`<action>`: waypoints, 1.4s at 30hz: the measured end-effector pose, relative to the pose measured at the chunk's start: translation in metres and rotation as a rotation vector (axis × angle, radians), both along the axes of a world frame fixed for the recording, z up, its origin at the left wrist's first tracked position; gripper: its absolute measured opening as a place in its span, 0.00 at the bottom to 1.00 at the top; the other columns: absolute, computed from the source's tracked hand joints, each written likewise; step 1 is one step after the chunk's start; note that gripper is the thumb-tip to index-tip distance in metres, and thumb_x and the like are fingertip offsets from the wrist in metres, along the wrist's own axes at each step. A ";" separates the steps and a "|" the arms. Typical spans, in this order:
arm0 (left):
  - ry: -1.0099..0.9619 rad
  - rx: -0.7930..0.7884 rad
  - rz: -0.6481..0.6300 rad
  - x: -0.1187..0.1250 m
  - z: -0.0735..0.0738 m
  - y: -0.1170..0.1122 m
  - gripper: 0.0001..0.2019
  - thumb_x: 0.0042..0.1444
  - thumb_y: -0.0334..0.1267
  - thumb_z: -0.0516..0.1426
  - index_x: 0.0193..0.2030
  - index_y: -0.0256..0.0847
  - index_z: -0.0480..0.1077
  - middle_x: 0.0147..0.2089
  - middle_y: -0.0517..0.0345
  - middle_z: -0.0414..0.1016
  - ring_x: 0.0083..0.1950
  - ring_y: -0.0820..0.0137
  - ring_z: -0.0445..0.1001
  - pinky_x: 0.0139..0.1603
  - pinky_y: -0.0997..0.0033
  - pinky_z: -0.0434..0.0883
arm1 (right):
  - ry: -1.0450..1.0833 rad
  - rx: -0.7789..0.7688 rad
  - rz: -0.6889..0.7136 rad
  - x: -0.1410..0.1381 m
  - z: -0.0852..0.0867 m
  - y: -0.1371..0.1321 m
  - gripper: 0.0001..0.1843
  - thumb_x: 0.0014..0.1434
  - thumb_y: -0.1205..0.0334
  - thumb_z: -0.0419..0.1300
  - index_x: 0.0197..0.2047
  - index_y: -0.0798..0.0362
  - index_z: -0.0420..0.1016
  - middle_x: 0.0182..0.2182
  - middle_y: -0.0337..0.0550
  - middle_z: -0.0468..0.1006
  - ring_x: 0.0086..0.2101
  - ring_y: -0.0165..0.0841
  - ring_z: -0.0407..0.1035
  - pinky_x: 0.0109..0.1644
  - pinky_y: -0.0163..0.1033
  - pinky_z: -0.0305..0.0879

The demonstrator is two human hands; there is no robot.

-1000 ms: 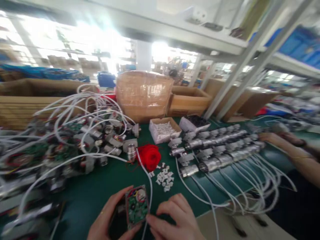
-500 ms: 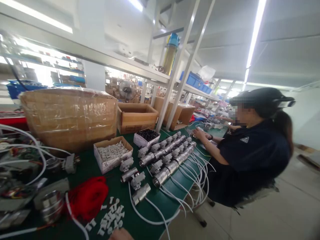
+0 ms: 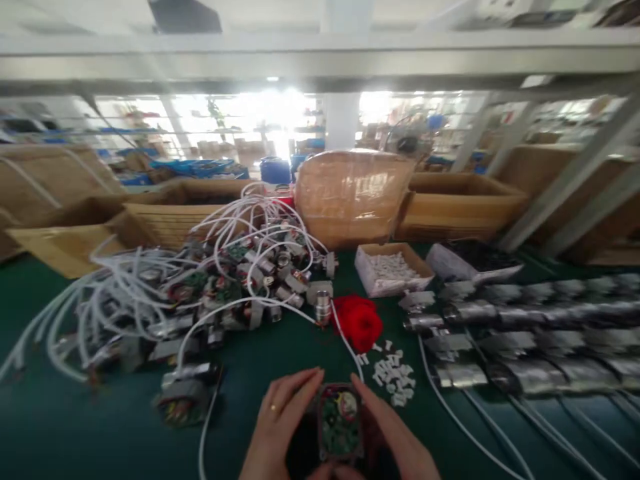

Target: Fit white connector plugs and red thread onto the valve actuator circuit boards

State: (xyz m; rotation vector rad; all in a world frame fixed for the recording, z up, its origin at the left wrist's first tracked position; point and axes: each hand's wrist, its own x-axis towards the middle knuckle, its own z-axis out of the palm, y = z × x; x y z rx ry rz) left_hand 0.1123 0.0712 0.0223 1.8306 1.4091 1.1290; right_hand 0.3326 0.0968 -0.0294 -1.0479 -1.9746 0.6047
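At the bottom middle of the head view, an open actuator housing (image 3: 341,423) faces up, showing a green circuit board with a round pale part on it. My left hand (image 3: 280,423), with a ring on one finger, is closed round its left side. My right hand (image 3: 393,430) closes round the right side, and the thumbs meet at the near edge. The underside of the housing is hidden. A white cable (image 3: 347,337) runs up behind it to a red tangle of thread or netting (image 3: 357,323). Small white plastic pieces (image 3: 394,377) lie right of that.
On the left is a heap of valve actuators with white cables (image 3: 120,293); a single open one (image 3: 185,400) lies nearer. To the right are rows of metal valves (image 3: 555,377). Behind stand a box of white pieces (image 3: 373,287), a box of black pieces (image 3: 453,267) and a taped carton (image 3: 350,200).
The view has swung left, from the co-worker at the right to the bench straight ahead. Both my hands and the actuator housing between them are now in view; before, only part of one hand showed.
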 end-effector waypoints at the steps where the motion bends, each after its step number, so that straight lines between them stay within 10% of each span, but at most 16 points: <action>1: -0.041 -0.043 -0.042 0.001 0.008 -0.003 0.41 0.49 0.29 0.65 0.70 0.61 0.65 0.67 0.55 0.72 0.67 0.53 0.70 0.68 0.54 0.70 | 0.019 -0.017 0.007 0.001 0.002 -0.002 0.35 0.70 0.48 0.60 0.75 0.47 0.56 0.50 0.51 0.81 0.37 0.39 0.80 0.33 0.34 0.80; 20: -0.215 -0.035 0.123 0.024 0.019 0.000 0.14 0.66 0.31 0.57 0.53 0.50 0.80 0.50 0.55 0.82 0.52 0.65 0.80 0.55 0.70 0.76 | 0.009 0.046 0.098 0.009 0.009 -0.005 0.30 0.75 0.57 0.54 0.76 0.47 0.52 0.52 0.50 0.79 0.36 0.33 0.79 0.40 0.30 0.79; 36: 0.025 0.238 0.084 0.020 0.033 0.021 0.08 0.66 0.29 0.59 0.43 0.43 0.81 0.39 0.58 0.85 0.39 0.66 0.81 0.42 0.70 0.76 | -0.038 0.103 0.059 0.009 0.010 -0.006 0.28 0.75 0.60 0.50 0.75 0.47 0.52 0.55 0.52 0.78 0.48 0.40 0.79 0.49 0.36 0.80; 42: 0.166 0.263 -0.003 0.013 0.043 0.029 0.07 0.66 0.28 0.59 0.40 0.42 0.79 0.37 0.59 0.84 0.37 0.66 0.81 0.42 0.67 0.72 | 0.015 0.087 0.075 0.005 0.013 -0.006 0.26 0.77 0.53 0.49 0.74 0.48 0.54 0.47 0.49 0.80 0.38 0.35 0.79 0.43 0.33 0.80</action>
